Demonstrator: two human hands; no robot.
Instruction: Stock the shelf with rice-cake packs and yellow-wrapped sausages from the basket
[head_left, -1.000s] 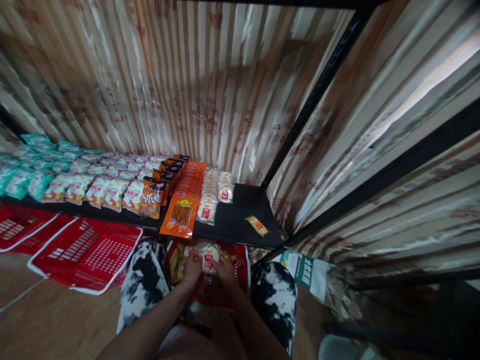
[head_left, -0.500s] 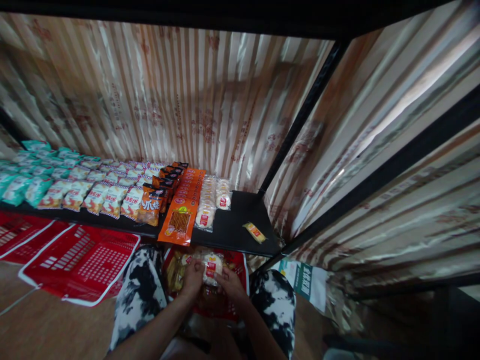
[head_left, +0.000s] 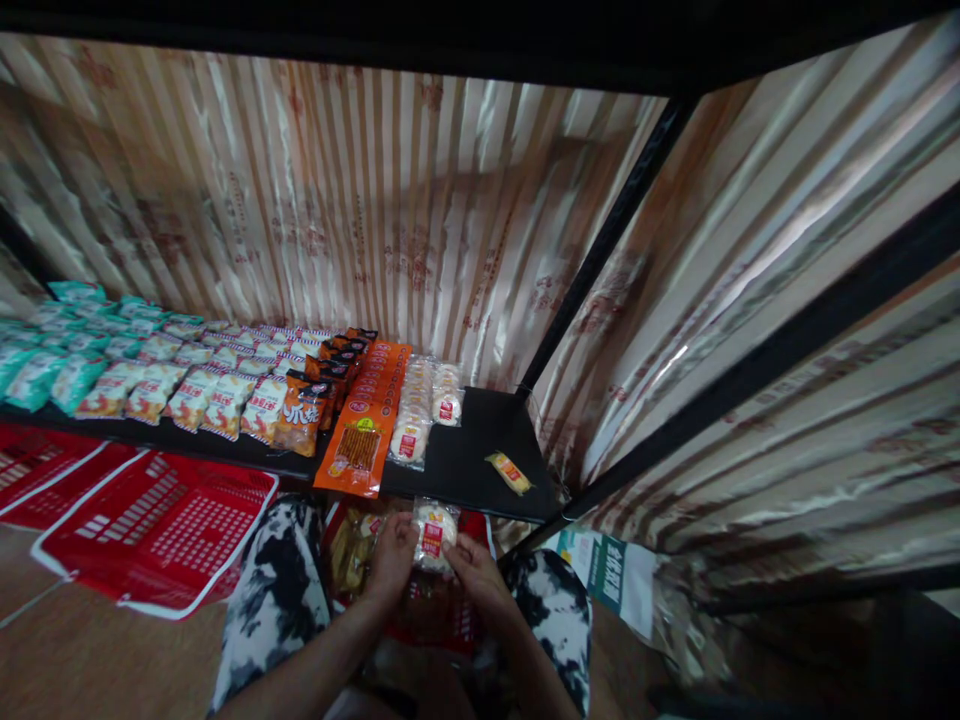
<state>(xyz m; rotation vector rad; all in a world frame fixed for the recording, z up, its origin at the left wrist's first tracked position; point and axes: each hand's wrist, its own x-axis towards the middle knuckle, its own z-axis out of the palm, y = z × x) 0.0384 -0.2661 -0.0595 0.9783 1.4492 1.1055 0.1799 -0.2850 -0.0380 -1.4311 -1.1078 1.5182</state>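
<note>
A clear packet of round white rice crackers (head_left: 435, 537) with a red label is held up between my two hands. My left hand (head_left: 396, 556) pinches its left edge, and my right hand (head_left: 475, 570) grips its lower right side with the thumb on the front. Below them, between my knees, stands a red basket (head_left: 457, 625) with yellowish packets (head_left: 349, 560) inside. Just beyond, on the black shelf (head_left: 472, 450), similar rice cracker packets (head_left: 409, 440) lie in a row, with a shorter row (head_left: 448, 395) to its right.
Orange snack-stick packets (head_left: 352, 445), brown-orange bags (head_left: 300, 415), white-and-orange bags (head_left: 202, 395) and teal bags (head_left: 79, 380) line the shelf leftward. A small yellow packet (head_left: 510, 472) lies near its right end. Another red basket (head_left: 165, 530) sits left; black posts (head_left: 607, 240) frame the right.
Both hands have shifted slightly right with the rice cracker packet, raising it a little toward the shelf edge. The shelf goods stay where they were.
</note>
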